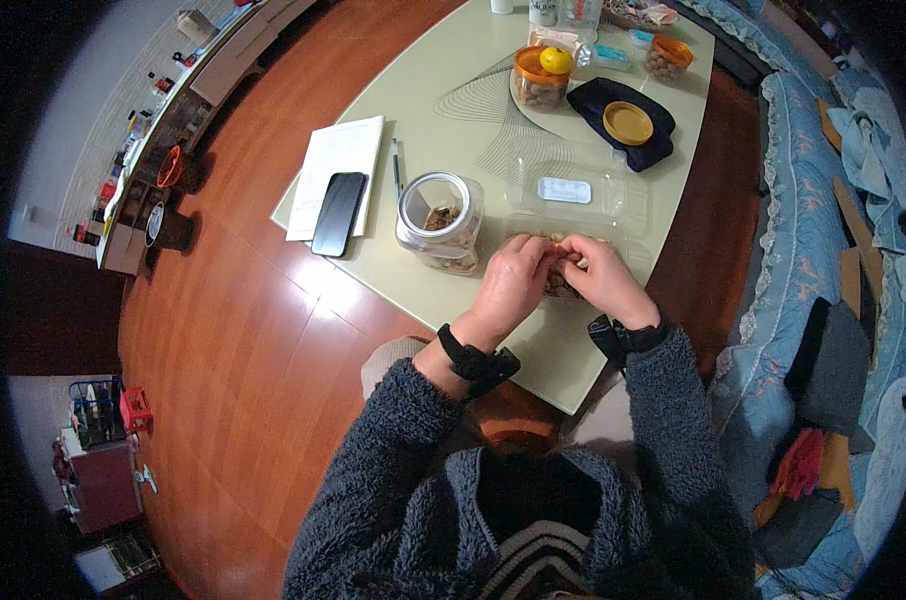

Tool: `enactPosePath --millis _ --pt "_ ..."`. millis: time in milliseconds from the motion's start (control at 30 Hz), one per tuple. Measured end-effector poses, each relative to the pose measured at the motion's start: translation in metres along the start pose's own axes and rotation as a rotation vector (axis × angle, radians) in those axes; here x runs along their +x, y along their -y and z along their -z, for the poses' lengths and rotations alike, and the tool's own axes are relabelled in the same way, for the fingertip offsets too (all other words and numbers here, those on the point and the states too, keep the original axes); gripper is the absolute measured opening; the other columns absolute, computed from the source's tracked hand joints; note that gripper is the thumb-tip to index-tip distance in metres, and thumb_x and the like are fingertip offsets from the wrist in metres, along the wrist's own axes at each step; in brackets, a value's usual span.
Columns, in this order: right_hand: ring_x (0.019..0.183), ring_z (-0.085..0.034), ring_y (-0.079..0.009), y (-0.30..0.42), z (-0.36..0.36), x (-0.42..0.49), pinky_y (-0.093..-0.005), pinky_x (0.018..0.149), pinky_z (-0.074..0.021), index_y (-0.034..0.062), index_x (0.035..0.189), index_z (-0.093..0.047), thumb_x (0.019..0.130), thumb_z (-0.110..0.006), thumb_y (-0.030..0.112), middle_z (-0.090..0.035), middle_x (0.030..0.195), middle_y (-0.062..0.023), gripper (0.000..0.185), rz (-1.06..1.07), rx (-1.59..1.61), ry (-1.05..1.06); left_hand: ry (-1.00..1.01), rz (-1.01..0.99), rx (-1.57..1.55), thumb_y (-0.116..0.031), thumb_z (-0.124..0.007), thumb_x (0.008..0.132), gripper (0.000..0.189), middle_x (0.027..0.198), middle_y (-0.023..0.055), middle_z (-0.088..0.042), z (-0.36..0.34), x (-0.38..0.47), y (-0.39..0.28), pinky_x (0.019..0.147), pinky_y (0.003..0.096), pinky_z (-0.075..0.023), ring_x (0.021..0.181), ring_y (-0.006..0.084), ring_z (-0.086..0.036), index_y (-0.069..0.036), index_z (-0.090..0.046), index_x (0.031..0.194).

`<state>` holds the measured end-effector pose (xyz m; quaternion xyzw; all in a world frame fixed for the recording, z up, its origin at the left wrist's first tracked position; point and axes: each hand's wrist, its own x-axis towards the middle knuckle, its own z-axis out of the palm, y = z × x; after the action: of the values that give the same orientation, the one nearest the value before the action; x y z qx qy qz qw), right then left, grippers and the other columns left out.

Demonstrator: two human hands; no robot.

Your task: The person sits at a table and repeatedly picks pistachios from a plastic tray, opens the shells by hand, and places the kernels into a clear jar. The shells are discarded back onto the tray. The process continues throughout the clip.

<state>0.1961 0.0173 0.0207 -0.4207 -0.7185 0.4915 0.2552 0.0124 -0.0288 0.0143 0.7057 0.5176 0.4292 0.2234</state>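
Note:
My left hand (514,279) and my right hand (601,276) meet at the fingertips, pinching a small item that the fingers mostly hide; it looks like a nut. Beneath them lies the base of a clear plastic clamshell box (565,298), holding brownish nuts or shells. Its lid (524,176) is folded back flat on the table and bears a white label (564,190). Left of my hands stands an uncapped clear plastic jar (410,244) with a silvery rim, with brown shell-like pieces inside.
A black smartphone (339,214) overlaps papers (340,154) beside a pen (396,171). Farther back are an orange-lidded nut jar (535,91) topped by a yellow fruit (556,61), another nut jar (666,60), and a gold lid (627,123) on dark cloth (591,99). The pale green tabletop (453,135) narrows towards me.

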Motion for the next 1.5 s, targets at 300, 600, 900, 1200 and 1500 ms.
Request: enactPosePath --millis 300,600,900,1200,1500 --pt "0.084 -0.072 -0.0252 0.002 0.002 0.002 -0.0383 0.075 -0.0557 -0.0044 0.102 -0.065 0.091 -0.064 0.004 -0.073 0.092 -0.0171 0.013 0.025 -0.214 -0.035 0.03 0.042 0.038 -0.001 -0.067 0.09 0.014 0.095 0.0193 -0.068 -0.006 0.001 0.005 0.079 0.0465 -0.0563 0.089 0.0425 -0.067 -0.002 -0.069 0.104" --pt "0.081 -0.074 -0.0265 0.003 0.002 0.0 -0.0376 0.072 -0.0568 -0.0039 0.106 -0.066 0.092 -0.065 0.004 -0.075 0.094 -0.0184 0.016 -0.001 -0.036 -0.053 0.0 -0.004 0.048 -0.002 -0.066 0.092 0.015 0.097 0.0185 -0.068 -0.009 0.002 0.007 0.078 0.0469 -0.0562 0.09 0.042 -0.067 -0.004 -0.07 0.106" --pt "0.081 -0.074 -0.0299 0.008 0.002 0.0 -0.0401 0.073 -0.056 -0.0041 0.105 -0.065 0.092 -0.066 0.007 -0.074 0.09 -0.0194 0.017 0.039 -0.027 -0.064 -0.065 -0.061 0.09 0.001 -0.066 0.089 0.017 0.095 0.0188 -0.066 -0.002 0.004 -0.001 0.077 0.0483 -0.0549 0.088 0.0417 -0.066 -0.004 -0.069 0.105" --pt "0.087 -0.072 -0.035 0.006 0.003 -0.006 -0.0409 0.077 -0.0559 -0.0026 0.107 -0.065 0.093 -0.066 0.01 -0.072 0.097 -0.0218 0.018 0.056 -0.134 -0.038 -0.095 -0.06 0.133 -0.002 -0.066 0.09 0.009 0.092 0.0178 -0.064 0.003 0.004 -0.007 0.078 0.0486 -0.0538 0.089 0.0404 -0.064 -0.003 -0.068 0.099" --pt "0.082 -0.072 -0.0274 0.007 0.001 -0.013 -0.0392 0.074 -0.0561 -0.0009 0.104 -0.066 0.094 -0.07 0.014 -0.073 0.089 -0.0175 0.018 0.075 -0.146 -0.034 -0.646 -0.321 0.422 0.006 -0.071 0.085 0.026 0.106 0.0101 -0.067 0.076 0.006 -0.001 0.085 0.0395 -0.0536 0.101 0.029 -0.063 -0.006 -0.072 0.108"
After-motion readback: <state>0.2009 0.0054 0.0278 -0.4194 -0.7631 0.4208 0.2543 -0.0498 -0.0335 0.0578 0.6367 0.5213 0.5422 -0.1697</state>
